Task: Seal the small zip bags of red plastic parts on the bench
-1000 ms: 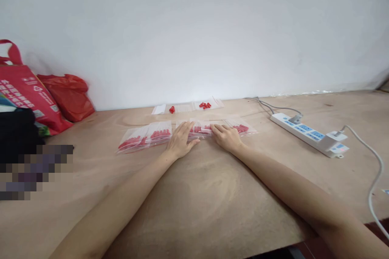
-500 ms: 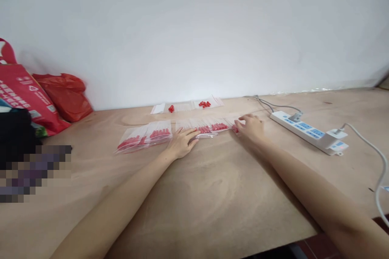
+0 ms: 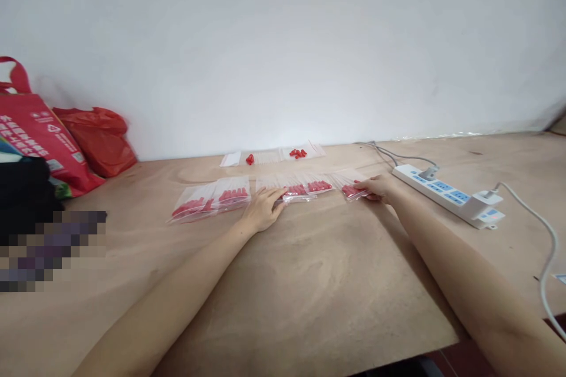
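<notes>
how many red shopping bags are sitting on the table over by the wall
2, both at the table's far left against the wall: a printed red tote bag with a handle, and a crumpled red plastic bag just right of it. Others could be hidden behind.

Both forearms come into view bare from the lower edge of the frame up to the wrists, with no sleeve, cuff or glove on either. The left hand (image 3: 264, 209) wears no ring, watch or bracelet that can be seen, and the right hand (image 3: 381, 187) is likewise plain, with nothing at the wrist. The fingers are slender and the nails look short, though they are too small to make out any polish.
</notes>
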{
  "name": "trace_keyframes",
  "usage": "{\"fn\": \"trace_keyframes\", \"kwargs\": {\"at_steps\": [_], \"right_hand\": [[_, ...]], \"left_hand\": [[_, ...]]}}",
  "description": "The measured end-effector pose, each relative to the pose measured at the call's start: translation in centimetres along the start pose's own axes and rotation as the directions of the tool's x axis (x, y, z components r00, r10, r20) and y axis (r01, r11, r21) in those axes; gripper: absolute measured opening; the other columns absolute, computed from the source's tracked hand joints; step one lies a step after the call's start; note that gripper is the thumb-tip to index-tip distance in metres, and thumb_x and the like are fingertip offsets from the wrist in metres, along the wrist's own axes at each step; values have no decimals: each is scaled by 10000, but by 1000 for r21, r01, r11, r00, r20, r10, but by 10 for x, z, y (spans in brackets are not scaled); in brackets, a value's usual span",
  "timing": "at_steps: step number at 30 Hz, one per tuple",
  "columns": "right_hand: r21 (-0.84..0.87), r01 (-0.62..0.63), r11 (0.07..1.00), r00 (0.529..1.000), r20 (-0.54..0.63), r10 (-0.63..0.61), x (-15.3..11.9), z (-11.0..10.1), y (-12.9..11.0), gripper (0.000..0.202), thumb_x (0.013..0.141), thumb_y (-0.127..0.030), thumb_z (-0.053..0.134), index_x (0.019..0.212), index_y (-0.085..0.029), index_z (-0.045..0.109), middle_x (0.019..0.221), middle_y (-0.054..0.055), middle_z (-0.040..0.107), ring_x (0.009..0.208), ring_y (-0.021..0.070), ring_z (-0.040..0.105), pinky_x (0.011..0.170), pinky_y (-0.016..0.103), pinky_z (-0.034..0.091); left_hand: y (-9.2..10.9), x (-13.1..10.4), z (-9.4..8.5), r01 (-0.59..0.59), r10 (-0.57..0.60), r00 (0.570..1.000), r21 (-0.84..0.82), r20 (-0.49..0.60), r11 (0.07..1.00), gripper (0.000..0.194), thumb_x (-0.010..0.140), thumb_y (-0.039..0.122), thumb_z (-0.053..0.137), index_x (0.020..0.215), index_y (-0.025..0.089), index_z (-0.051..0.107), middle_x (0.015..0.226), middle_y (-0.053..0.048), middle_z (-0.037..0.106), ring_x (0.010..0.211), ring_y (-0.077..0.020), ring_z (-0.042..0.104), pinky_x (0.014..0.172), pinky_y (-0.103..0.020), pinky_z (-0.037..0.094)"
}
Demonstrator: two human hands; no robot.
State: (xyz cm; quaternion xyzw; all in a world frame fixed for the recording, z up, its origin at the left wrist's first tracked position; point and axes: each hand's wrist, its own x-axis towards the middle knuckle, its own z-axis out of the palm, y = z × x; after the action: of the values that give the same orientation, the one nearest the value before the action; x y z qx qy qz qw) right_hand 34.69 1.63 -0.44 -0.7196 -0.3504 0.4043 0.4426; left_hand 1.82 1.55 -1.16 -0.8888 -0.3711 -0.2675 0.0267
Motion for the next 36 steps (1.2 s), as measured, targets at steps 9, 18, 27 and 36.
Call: {"fn": "trace_keyframes", "kwargs": {"at_steps": [9,18,27,36], "right_hand": [[402,91,911,985,96,-141,-8,24,-21,63,671,-134,644,660,-134,582,607,0,622,467,46,531,402,121,437],[516,103,851,926,261,-271,-60,139,-28,108,650,-200,656,629,-153,560,557,-21,608,485,89,563,472,190,480],[159,406,900,895,131,-427,-69,140,-23,285,652,-430,619,736,-165,560,621,11,592,521,120,549,505,256,462],[-515,842,-161,99,440,-892,-80,122,-17,295,736,-415,551,940,-206,592,874,55,588,815,173,490,644,263,363]], "left_hand": [[-1,-1,0,-40,51,983,62,-176,997,329,798,321,472,1090,178,518,1083,-90,537,1075,-227,454,925,-414,403],[-3,-7,-9,-144,183,938,147,-295,979,340,787,291,508,1116,204,501,1095,-90,529,1083,-223,446,917,-421,413],[-13,-8,-9,-267,328,876,210,-353,941,167,827,190,450,863,189,612,834,-33,642,769,-118,590,689,-256,505],[-9,-8,-11,-235,306,882,229,-358,945,165,820,206,460,841,188,622,798,-36,654,731,-128,598,664,-266,504]]}}
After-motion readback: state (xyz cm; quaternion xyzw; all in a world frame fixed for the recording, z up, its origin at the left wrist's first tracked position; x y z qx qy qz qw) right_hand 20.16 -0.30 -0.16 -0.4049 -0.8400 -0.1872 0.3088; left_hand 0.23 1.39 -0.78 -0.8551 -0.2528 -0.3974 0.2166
